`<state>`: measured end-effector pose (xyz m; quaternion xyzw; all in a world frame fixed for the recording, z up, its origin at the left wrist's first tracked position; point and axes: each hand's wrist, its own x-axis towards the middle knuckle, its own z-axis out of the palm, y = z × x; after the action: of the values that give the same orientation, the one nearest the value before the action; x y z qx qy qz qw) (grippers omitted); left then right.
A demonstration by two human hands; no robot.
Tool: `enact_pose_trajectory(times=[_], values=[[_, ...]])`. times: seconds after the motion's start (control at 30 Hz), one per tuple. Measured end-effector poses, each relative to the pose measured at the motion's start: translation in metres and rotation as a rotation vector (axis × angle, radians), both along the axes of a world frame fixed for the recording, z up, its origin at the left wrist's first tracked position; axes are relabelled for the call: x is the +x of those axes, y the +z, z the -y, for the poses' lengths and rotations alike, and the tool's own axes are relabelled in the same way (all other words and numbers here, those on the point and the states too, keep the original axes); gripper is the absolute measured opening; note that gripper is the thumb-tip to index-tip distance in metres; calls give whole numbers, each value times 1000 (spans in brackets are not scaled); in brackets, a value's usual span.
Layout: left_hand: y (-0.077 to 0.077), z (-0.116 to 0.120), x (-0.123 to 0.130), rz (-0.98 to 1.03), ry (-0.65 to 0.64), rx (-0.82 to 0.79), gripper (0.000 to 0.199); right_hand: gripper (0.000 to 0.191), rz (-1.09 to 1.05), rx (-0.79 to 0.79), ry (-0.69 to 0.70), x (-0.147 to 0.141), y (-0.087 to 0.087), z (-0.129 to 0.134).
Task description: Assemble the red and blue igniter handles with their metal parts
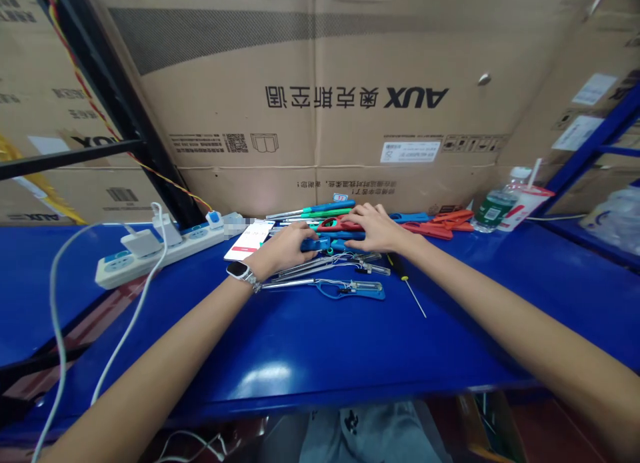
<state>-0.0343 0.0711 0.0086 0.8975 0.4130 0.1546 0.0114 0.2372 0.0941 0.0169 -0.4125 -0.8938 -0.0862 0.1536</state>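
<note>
My left hand (289, 248), with a watch on its wrist, has its fingers closed round a blue plastic handle part (315, 244) at the middle of the pile. To its right my right hand (373, 226) reaches over a red handle (333, 224) and blue parts; its fingers are bent, and whether they grip anything is unclear. Below both hands lie opened lighter-like tools with metal rods and wires, the nearest in a blue half shell (370, 293). Green and blue handled ones (330, 209) lie behind. A screwdriver (405, 279) rests to the right.
A white power strip (170, 251) with plugs and cables is at the left, beside a phone (249, 241). Orange-red parts (453, 223), a bottle (493, 209) and a cup (525, 206) stand or lie at the right. Cardboard (320, 129) backs the blue table (310, 349).
</note>
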Motion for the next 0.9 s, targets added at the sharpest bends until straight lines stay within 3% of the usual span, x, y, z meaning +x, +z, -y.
enact_pose_trajectory(times=[0.27,0.4,0.5,0.6,0.73,0.9], values=[[11,-18,14,-150,-8,30,23,20,108,71,-59,11,8,-16],[11,-22,18,-176,5,84,21,25,9,57,-117,15,9,-20],[11,-26,20,-212,-18,119,22,23,-74,31,-13,15,7,-11],[12,-32,22,-231,-25,106,22,31,-10,2,64,10,2,0],[16,-41,27,-219,-36,111,27,24,95,-16,-42,-3,-2,0],[19,-47,26,-193,2,117,23,21,160,8,-142,-10,4,-11]])
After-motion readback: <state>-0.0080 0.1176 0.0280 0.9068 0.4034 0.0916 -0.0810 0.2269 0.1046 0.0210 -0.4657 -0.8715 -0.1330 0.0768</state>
